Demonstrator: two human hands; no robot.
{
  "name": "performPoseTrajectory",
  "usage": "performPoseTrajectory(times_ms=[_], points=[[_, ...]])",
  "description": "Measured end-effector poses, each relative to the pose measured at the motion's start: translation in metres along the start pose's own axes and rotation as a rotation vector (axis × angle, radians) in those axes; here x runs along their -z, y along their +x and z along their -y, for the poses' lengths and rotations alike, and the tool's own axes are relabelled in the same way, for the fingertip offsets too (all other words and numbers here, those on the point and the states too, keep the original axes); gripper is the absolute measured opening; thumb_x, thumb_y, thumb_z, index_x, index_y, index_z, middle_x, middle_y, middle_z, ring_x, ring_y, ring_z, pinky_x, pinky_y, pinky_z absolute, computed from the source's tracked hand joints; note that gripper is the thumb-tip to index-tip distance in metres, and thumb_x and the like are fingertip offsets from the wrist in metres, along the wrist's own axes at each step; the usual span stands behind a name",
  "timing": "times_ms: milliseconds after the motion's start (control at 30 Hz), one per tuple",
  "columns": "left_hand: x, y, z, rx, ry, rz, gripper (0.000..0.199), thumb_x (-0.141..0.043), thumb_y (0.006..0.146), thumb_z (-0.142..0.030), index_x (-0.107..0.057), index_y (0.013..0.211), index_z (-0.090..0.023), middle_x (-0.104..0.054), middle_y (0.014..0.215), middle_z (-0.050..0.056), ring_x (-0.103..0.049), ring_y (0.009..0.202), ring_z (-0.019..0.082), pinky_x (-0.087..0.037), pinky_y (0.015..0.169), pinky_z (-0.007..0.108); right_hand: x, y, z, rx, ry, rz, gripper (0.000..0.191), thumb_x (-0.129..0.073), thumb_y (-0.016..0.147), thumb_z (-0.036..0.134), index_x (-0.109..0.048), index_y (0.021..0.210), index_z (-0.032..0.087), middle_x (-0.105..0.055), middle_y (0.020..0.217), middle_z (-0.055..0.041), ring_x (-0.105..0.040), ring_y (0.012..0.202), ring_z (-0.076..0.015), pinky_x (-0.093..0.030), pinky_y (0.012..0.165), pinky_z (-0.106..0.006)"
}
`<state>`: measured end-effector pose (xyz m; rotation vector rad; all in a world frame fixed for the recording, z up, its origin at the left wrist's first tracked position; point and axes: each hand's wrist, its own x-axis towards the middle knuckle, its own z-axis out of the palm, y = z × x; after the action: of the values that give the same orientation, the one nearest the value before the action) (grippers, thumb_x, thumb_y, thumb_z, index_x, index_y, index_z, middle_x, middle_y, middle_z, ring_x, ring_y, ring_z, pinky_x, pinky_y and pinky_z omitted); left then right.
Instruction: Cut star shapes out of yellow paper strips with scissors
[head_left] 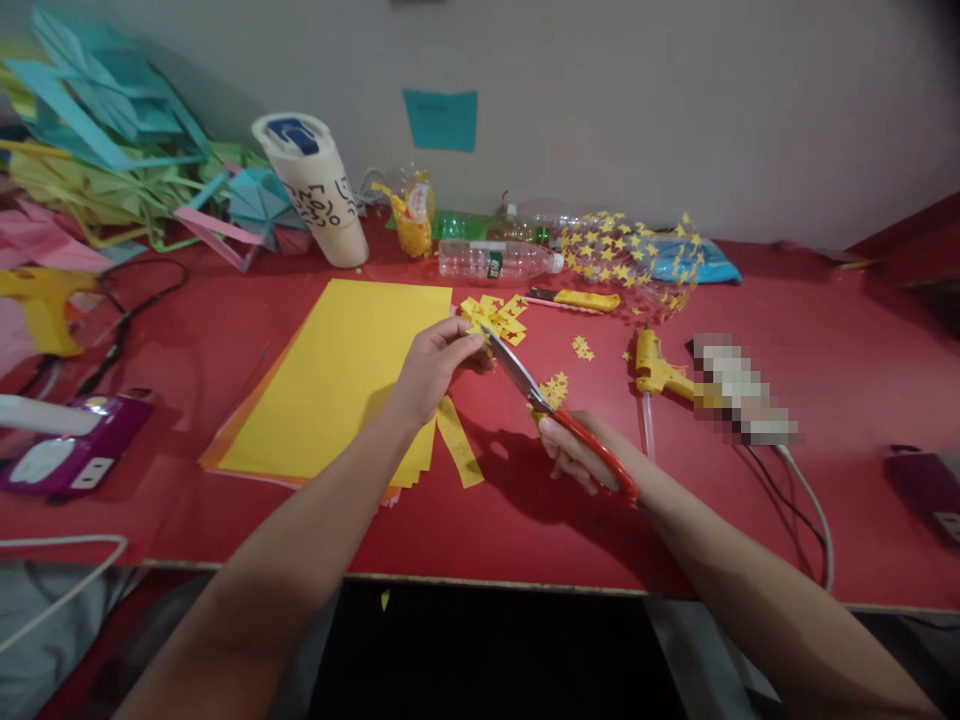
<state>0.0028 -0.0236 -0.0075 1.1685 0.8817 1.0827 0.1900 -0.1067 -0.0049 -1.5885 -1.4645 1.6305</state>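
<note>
My right hand (576, 455) grips a pair of scissors (574, 425) by the red handles, the blades pointing up and left. Their tips meet my left hand (446, 365), whose thumb and fingers pinch a small piece of yellow paper, mostly hidden by the fingers. Just beyond lies a heap of yellow paper scraps (512, 325) with star-shaped holes. Small cut yellow stars (555, 390) lie beside the blades, with another little cluster (582, 348) farther right. Under my left forearm rests a stack of yellow paper (360, 350), and a narrow yellow strip (459, 445) sticks out beside it.
A yellow glue gun (656, 365) lies at right by a pixelated object (742, 390). Behind are a yellow cutter knife (585, 300), a clear bottle (491, 262), a star-covered bottle (615, 250) and a white tumbler (315, 195). Folded paper shapes (112, 130) crowd the left.
</note>
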Motion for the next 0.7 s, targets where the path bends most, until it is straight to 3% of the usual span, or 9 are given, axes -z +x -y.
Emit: performPoseTrajectory(times_ms=[200,300,400,500,567,700], points=[[0.002,0.001,0.0,0.012,0.03,-0.006,0.01,-0.059,0.071,-0.023,-0.058,0.064,-0.016,-0.059,0.06,-0.001,-0.057,0.055,0.008,-0.05,0.061,0.025,-0.003,0.0,0.005,-0.056,-0.009,-0.023,0.044,-0.059,0.074,0.056,-0.042,0.053,0.021,-0.034,0.029,0.0102,-0.038,0.025,-0.0064,-0.044,0.038,-0.023],[0.004,0.001,-0.001,0.025,0.07,-0.012,0.012,-0.058,0.068,-0.022,-0.054,0.058,-0.016,-0.056,0.056,-0.001,-0.054,0.051,0.008,-0.047,0.055,0.024,-0.003,0.0,0.004,0.003,0.028,-0.011,0.047,-0.055,0.075,0.06,-0.042,0.053,0.021,-0.036,0.029,0.0101,-0.037,0.025,-0.0058,-0.048,0.044,-0.024],[0.006,0.001,-0.002,0.099,0.254,0.037,0.015,-0.053,0.065,-0.017,-0.049,0.051,-0.017,-0.048,0.047,-0.003,-0.042,0.041,0.007,-0.034,0.044,0.024,0.0,0.002,0.0,0.058,0.068,-0.034,0.048,-0.051,0.075,0.065,-0.042,0.056,0.021,-0.034,0.028,0.0114,-0.035,0.024,-0.0049,-0.05,0.051,-0.026],[0.009,0.001,-0.002,0.131,0.516,0.072,0.018,-0.05,0.064,-0.015,-0.045,0.047,-0.018,-0.04,0.043,-0.004,-0.033,0.04,0.007,-0.027,0.045,0.025,0.002,0.005,-0.002,0.051,0.081,-0.08,0.048,-0.054,0.072,0.066,-0.043,0.058,0.021,-0.034,0.028,0.0122,-0.034,0.023,-0.0047,-0.051,0.051,-0.026],[0.011,0.002,-0.002,0.097,0.694,0.048,0.018,-0.051,0.064,-0.017,-0.045,0.047,-0.018,-0.043,0.049,-0.002,-0.036,0.046,0.009,-0.028,0.05,0.027,0.003,0.007,-0.003,0.05,0.098,-0.101,0.048,-0.055,0.071,0.065,-0.043,0.058,0.021,-0.035,0.028,0.012,-0.034,0.023,-0.0049,-0.05,0.05,-0.026],[0.013,0.003,-0.002,-0.083,0.933,-0.019,0.014,-0.055,0.066,-0.024,-0.051,0.054,-0.017,-0.057,0.087,0.005,-0.045,0.061,0.011,-0.034,0.059,0.028,0.002,0.007,-0.002,0.073,0.122,-0.158,0.044,-0.057,0.071,0.061,-0.045,0.058,0.02,-0.035,0.028,0.0119,-0.035,0.023,-0.0054,-0.049,0.049,-0.026]])
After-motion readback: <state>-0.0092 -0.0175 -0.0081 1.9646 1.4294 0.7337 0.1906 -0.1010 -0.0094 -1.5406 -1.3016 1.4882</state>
